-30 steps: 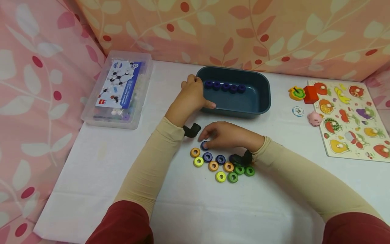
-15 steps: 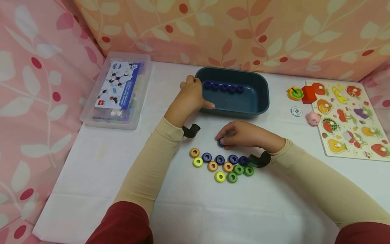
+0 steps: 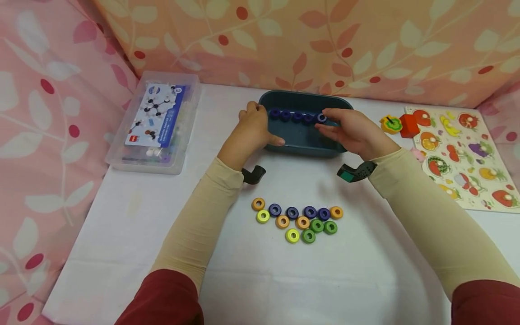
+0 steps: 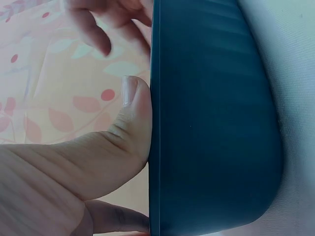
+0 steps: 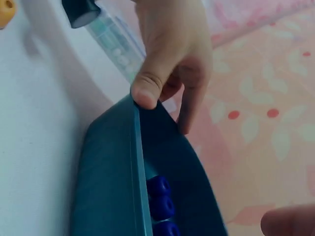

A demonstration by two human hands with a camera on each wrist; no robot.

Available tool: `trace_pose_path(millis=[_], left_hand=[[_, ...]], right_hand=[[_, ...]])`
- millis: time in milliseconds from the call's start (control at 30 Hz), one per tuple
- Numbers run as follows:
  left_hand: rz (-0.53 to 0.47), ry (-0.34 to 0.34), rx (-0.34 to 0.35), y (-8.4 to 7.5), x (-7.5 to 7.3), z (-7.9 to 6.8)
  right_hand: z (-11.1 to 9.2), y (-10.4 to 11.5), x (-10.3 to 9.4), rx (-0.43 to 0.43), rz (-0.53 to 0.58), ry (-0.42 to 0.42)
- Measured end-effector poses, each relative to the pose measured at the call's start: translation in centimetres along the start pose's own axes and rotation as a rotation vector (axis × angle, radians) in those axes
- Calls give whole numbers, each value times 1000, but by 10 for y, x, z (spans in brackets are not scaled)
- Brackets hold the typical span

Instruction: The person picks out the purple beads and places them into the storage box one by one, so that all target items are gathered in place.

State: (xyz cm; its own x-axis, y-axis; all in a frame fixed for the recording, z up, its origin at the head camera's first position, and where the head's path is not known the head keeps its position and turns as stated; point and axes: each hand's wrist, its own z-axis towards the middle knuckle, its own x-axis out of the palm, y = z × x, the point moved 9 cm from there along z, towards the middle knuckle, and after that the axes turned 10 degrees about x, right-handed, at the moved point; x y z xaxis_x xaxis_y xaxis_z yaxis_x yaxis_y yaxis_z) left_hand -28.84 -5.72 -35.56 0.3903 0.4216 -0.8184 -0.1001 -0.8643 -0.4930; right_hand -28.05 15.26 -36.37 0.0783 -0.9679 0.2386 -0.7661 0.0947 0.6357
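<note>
In the head view my left hand [image 3: 252, 131] holds the left end of the dark teal tray [image 3: 302, 149], thumb on the near rim and fingers toward the far side. The right wrist view shows that thumb pressed on the tray's rim [image 5: 139, 162]. My right hand [image 3: 357, 131] is over the tray's right part, pinching a dark blue ring-shaped bead [image 3: 322, 118] between thumb and fingertips. Several similar blue beads [image 3: 297, 118] stand in a row along the tray's far side; the row's right end is hidden behind the pinched bead.
Several loose beads lie in front of the tray: blue [image 3: 292, 213], orange [image 3: 336, 212], yellow [image 3: 292, 235] and green [image 3: 308, 236]. A clear plastic box [image 3: 152, 122] stands left. At right are a red block [image 3: 409, 126], a yellow-green toy [image 3: 391, 124] and a fruit puzzle board [image 3: 467, 158].
My right hand has picked up a blue bead from the loose group and carried it right and away from me, over the tray. The left hand has stayed on the tray.
</note>
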Motion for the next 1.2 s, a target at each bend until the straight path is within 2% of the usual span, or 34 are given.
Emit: trace_pose_path(millis=[133, 433, 700, 867, 967, 1033, 1133, 1200], left_hand=[[-8, -4, 10, -2, 0, 1], [-5, -6, 9, -2, 0, 2], [-11, 2, 5, -1, 1, 3], [-5, -1, 2, 0, 0, 2], [-5, 0, 0, 0, 0, 1], [-6, 2, -1, 1, 1, 2], [-3, 5, -4, 1, 1, 2], [-1, 10, -7, 1, 0, 2]], right_hand=[[13, -4, -8, 47, 104, -26], [27, -7, -13, 96, 160, -54], [28, -7, -10, 57, 230, -55], [24, -8, -7, 29, 225, -47], [16, -8, -8, -2, 191, -29], [6, -8, -8, -47, 124, -31], [-12, -10, -8, -124, -31, -44], [-23, -15, -5, -153, -204, -52]])
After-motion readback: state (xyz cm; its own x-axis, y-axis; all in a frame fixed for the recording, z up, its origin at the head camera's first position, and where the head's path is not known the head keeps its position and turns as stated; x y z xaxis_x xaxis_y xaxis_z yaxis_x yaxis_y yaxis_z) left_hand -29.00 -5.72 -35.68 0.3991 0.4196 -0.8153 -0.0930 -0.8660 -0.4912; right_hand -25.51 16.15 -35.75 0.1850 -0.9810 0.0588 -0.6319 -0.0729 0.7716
